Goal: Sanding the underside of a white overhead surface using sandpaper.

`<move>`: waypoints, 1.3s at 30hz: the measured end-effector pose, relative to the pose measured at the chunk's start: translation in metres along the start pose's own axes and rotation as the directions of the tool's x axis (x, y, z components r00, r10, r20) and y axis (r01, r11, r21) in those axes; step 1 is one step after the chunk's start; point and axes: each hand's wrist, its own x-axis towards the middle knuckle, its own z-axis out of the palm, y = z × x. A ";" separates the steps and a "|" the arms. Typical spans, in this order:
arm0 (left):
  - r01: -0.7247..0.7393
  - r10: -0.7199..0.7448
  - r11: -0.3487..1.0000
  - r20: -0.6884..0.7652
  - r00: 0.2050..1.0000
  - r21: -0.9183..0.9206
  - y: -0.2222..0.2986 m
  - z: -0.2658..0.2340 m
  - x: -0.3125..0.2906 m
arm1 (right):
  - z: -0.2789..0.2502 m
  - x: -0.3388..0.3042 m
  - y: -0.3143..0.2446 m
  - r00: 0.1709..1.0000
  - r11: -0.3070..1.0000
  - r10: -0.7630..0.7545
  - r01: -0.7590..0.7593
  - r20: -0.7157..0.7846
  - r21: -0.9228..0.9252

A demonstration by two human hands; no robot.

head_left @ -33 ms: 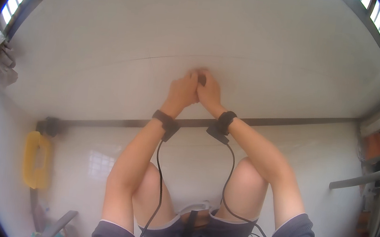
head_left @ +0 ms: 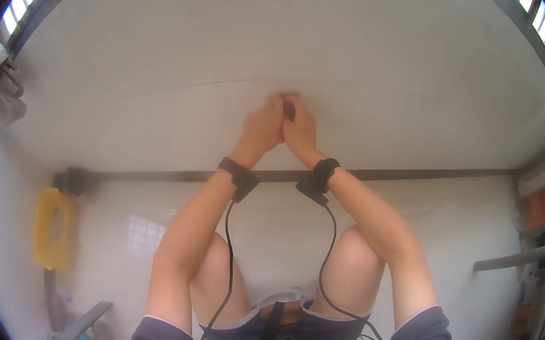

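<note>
Small black object, rounded and of unclear material (head_left: 289, 110): between both hands, over the pale, smooth surface (head_left: 156, 126), roughly midway between its side edges and nearer the near edge than the far one.
Left hand (head_left: 262, 127): fingers curled and clamped on the object's left side.
Right hand (head_left: 301, 127): clamped on it from the right, fingers touching those of the left hand.
Fingertips: blurred, so I cannot fairly tell whether the object also touches the surface.
Slip risk: with so little of the object showing, uneven pressure from the two hands could squeeze it out; on a smooth top it could skid, perhaps over the near edge toward the lap.
Crowding risk: the hands press so close that one finger could block or pinch another.
Black wrist straps with flat boxes (head_left: 238, 174) (head_left: 319, 177): just by the dark edge strip (head_left: 420, 175); a lowered wrist could knock a box against it.
Thin black cables (head_left: 228, 232) (head_left: 335, 234): hanging toward the lap; a snag at the thighs could tug a wrist and jolt the grip.
</note>
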 end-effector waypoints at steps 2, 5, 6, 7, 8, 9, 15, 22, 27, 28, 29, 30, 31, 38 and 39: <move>0.012 -0.014 1.000 -0.168 0.986 -0.013 -0.003 -0.004 -0.004 | 0.006 -0.001 -0.006 0.995 0.991 -0.096 0.098 -0.029 0.089; -0.097 0.068 0.993 -0.322 0.944 -0.073 0.003 -0.008 -0.005 | 0.005 0.005 0.004 0.955 0.959 -0.256 0.271 -0.149 0.086; -0.007 0.003 1.000 -0.144 0.990 -0.026 0.008 -0.008 -0.006 | 0.000 0.005 0.012 0.985 0.984 -0.172 0.173 -0.023 0.041; 0.085 -0.086 0.995 0.037 0.996 0.046 0.005 -0.009 -0.011 | 0.001 0.002 0.007 0.991 0.997 -0.078 0.079 0.109 -0.004; 0.102 -0.105 0.993 0.043 0.994 0.054 0.000 -0.012 -0.015 | 0.005 0.001 0.001 0.989 0.997 -0.074 0.074 0.125 0.007; 0.110 -0.110 0.994 0.058 0.992 0.004 -0.006 -0.017 -0.016 | 0.007 0.000 -0.005 0.982 0.999 -0.015 0.008 0.186 0.043; 0.072 -0.072 0.997 -0.217 0.974 -0.008 -0.015 -0.027 -0.013 | 0.021 0.010 -0.015 0.967 0.953 -0.223 0.190 0.122 0.237; 0.140 -0.142 0.989 -0.056 0.988 -0.046 -0.015 -0.019 -0.030 | 0.016 -0.002 -0.016 0.936 0.993 -0.071 0.034 0.345 0.110; -0.030 -0.038 0.985 -0.377 0.926 -0.172 -0.013 -0.007 -0.022 | 0.014 0.003 -0.028 0.950 0.946 -0.289 0.263 0.123 0.191; -0.050 -0.052 0.969 -0.399 0.915 -0.242 -0.014 -0.004 -0.022 | 0.014 0.004 -0.028 0.943 0.937 -0.318 0.297 0.098 0.182; -0.052 -0.049 0.970 -0.400 0.915 -0.239 -0.025 0.004 -0.024 | 0.017 0.006 -0.022 0.943 0.936 -0.320 0.299 0.095 0.184; -0.070 -0.024 0.969 -0.370 0.929 -0.238 -0.036 0.011 -0.028 | 0.020 0.006 -0.017 0.941 0.958 -0.272 0.244 0.201 0.151; -0.088 0.000 0.965 -0.335 0.942 -0.247 -0.037 0.014 -0.029 | 0.019 0.006 -0.014 0.930 0.977 -0.208 0.185 0.302 0.102; -0.130 -0.012 0.940 -0.409 0.913 -0.316 -0.011 0.010 -0.024 | 0.013 0.006 -0.013 0.945 0.947 -0.303 0.285 0.119 0.146; -0.124 -0.013 0.944 -0.410 0.912 -0.305 -0.006 0.014 -0.027 | 0.011 0.004 -0.010 0.945 0.952 -0.299 0.286 0.134 0.109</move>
